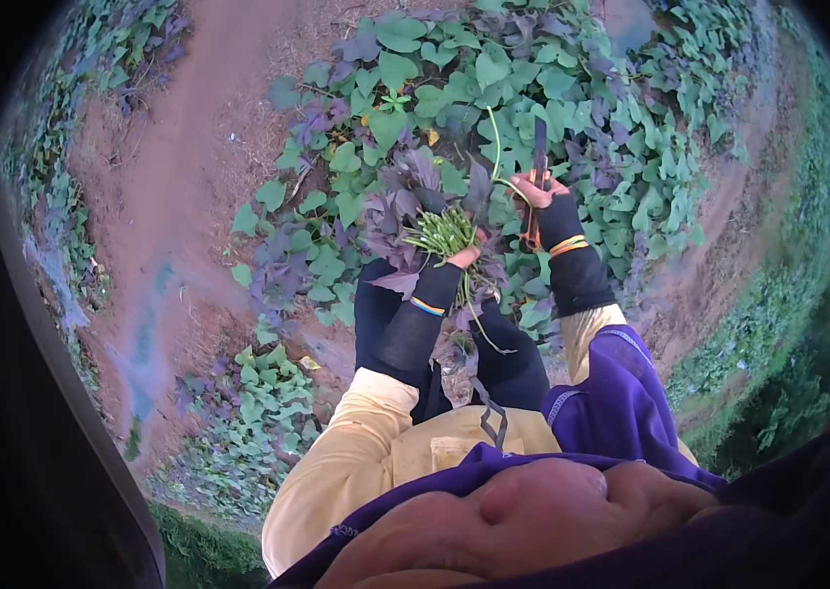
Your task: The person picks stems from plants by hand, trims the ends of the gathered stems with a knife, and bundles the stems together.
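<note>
Your left grip [463,259] holds the stem bundle [439,232] at frame centre; your right grip [544,192], right of centre, holds a dark-bladed cutter [539,139] and pale stem [496,139] together, so crowded handling could cause a cut.

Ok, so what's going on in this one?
A person stands over leafy green and purple plants. The left hand holds a bunch of green stems with purple leaves. The right hand holds a knife, its dark blade pointing away from the body, and a single long stem.
</note>
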A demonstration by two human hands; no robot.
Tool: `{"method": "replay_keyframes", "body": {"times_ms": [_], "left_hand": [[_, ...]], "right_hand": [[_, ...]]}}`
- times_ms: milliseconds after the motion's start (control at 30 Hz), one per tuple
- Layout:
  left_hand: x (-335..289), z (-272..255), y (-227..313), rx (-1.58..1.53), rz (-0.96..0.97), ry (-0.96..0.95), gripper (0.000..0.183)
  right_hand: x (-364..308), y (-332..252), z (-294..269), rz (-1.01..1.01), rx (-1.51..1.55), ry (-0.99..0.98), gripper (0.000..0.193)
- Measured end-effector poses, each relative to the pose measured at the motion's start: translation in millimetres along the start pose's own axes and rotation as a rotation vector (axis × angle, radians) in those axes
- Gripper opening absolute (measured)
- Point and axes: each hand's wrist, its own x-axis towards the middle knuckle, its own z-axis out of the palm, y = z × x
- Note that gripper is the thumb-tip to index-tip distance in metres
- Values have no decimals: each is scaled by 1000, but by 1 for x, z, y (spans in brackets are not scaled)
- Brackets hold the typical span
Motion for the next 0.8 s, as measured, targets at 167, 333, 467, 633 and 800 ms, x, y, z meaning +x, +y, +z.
{"method": "replay_keyframes", "body": {"times_ms": [167,333,467,633,800], "left_hand": [[-105,94,98,-459,14,-31,65],[-148,148,133,-67,171,-128,63],[-184,213,166,109,345,-241,62],[-227,295,201,221,476,-381,59],[-226,330,192,382,500,-582,55]], "right_hand": [[-103,-4,-107,-372,373,444,20],[-229,-92,-158,-504,133,171,21],[-297,-102,-164,-416,249,-119,27],[-343,-91,-203,-452,483,47,25],[-375,-77,-228,-493,614,102,24]]}}
